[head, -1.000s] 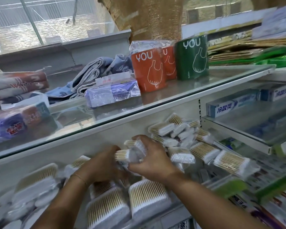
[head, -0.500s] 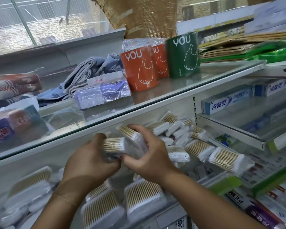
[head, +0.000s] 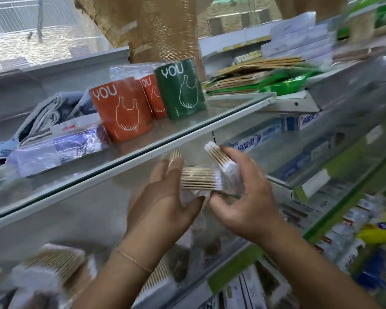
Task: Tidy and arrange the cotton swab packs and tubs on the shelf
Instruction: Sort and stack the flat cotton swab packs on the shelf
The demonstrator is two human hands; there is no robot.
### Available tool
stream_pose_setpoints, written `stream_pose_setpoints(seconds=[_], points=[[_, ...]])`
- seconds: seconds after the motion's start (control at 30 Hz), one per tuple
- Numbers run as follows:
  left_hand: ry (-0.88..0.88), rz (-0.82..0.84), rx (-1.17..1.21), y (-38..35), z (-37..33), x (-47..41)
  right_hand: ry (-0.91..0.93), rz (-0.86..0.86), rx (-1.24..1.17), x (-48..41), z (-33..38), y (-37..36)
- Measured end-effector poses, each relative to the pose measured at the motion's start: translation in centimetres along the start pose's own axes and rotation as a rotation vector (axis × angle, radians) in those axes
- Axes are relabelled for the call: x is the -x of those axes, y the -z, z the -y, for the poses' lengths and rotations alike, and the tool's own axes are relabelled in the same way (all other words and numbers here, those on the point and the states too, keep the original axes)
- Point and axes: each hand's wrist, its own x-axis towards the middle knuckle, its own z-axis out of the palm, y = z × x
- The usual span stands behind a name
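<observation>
Both hands hold a bunch of small clear packs of wooden cotton swabs (head: 201,178) in the air, just under the front edge of the glass shelf (head: 143,150). My right hand (head: 245,197) grips the packs from the right, fingers curled round their white tips. My left hand (head: 165,197) holds them from the left, with its fingers reaching up behind the bundle. Larger swab packs (head: 51,266) lie blurred on the lower shelf at bottom left, and another (head: 156,284) shows under my left forearm.
On the glass shelf stand orange bag rolls (head: 120,112), a green bag roll (head: 181,90), a purple wrapped pack (head: 58,148) and folded grey cloth (head: 51,112). Toothpaste boxes (head: 254,139) lie on the shelf to the right. Coloured packets (head: 377,230) fill the lower right.
Both hands have lifted the bunch of small swab packs up and to the right, away from the pile on the lower shelf. The view has swung right and blurred.
</observation>
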Motion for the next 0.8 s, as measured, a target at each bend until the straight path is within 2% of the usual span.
stream_pose_setpoints(seconds=[0.2, 0.33, 0.5, 0.63, 0.73, 0.8], points=[[-0.096, 0.131, -0.150, -4.6, -3.9, -2.0, -0.198, 0.066, 0.120, 0.7, -4.9, 2.6], [-0.126, 0.219, -0.282, -6.9, -5.1, -2.2, -0.326, 0.250, 0.179, 1.2, -6.9, 2.6], [-0.118, 0.361, -0.330, -8.1, -5.2, -1.4, -0.358, 0.474, 0.178, 1.9, -8.7, 2.3], [-0.173, 0.405, -0.284, -8.0, -4.3, -0.9, -0.297, 0.639, 0.302, 2.2, -9.9, 2.1], [-0.237, 0.446, -0.275, -7.9, -3.5, -0.4, -0.287, 0.670, 0.299, 2.3, -10.0, 2.2], [-0.256, 0.496, -0.252, -7.6, -3.1, 0.0, -0.283, 0.622, 0.201, 2.3, -9.6, 2.6]])
